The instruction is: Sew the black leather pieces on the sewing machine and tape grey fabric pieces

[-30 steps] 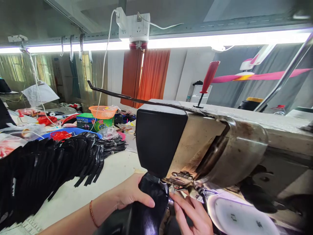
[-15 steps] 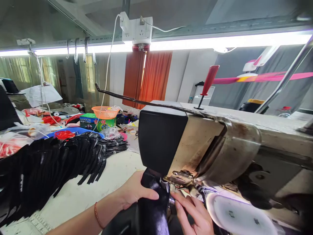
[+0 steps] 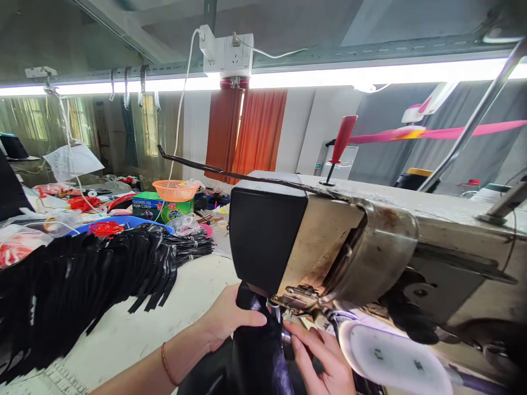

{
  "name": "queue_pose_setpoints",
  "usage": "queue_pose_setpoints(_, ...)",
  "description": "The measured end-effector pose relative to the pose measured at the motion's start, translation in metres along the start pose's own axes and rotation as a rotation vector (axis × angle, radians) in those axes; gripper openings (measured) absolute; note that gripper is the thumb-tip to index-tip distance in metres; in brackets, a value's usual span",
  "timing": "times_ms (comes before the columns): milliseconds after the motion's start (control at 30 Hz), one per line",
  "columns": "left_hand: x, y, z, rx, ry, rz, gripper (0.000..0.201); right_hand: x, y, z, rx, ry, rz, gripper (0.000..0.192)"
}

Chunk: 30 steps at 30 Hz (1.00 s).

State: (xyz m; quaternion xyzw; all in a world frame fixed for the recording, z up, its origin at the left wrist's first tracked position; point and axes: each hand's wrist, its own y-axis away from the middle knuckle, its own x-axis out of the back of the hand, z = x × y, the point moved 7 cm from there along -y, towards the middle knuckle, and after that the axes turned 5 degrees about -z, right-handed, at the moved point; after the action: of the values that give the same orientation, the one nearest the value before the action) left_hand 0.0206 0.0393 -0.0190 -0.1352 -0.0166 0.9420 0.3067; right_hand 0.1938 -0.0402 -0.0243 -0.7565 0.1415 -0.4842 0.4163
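Black glossy leather, a long folded piece [image 3: 255, 351], sat right under the head of the worn grey industrial sewing machine [image 3: 329, 241], pushed up to the needle area. The left hand [image 3: 228, 321] was wrapped over the piece's left edge, thumb on top, fingers closed around the material in a firm grip. The right hand [image 3: 321, 359] pressed in from the other side, fingertips pinched lightly against the piece just beside the metal presser foot [image 3: 288, 318]; whether it truly held the leather or only steadied it, the view did not show.

As for progress, it looked like mid-seam at best: the piece was seated at the foot, but most of its length hung toward the wearer, so plenty seemed left to run. No finished stitching could be made out.

On the white bench [image 3: 193, 291], a big heap of black fringed leather strips [image 3: 82, 285] lay well to the left, apart from both hands. A red-handled screwdriver [image 3: 337, 148] stood upright on the machine's top.
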Motion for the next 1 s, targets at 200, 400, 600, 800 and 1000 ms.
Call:
queue_pose_setpoints(200, 0.007, 0.004, 0.004, -0.022, -0.189, 0.143, 0.048, -0.003, -0.002, -0.001, -0.006, 0.027, -0.052, 0.026)
queue_pose_setpoints(400, -0.022, 0.067, 0.011, -0.716, -1.086, 0.516, 0.046, -0.011, 0.005, 0.010, -0.066, -0.031, -0.111, 0.027)
queue_pose_setpoints(600, -0.069, 0.078, 0.000, -1.132, -1.466, 0.511, 0.027, -0.016, 0.006, 0.013, -0.113, -0.115, -0.153, 0.028)
queue_pose_setpoints(800, -0.085, 0.071, 0.026, -1.227, -1.513, 0.460, 0.027, -0.016, 0.006, 0.015, -0.112, -0.138, -0.175, 0.029)
queue_pose_setpoints(1000, -0.076, 0.066, 0.020, -1.089, -1.515, 0.370, 0.023, -0.015, 0.003, 0.013, -0.113, -0.185, -0.194, 0.028)
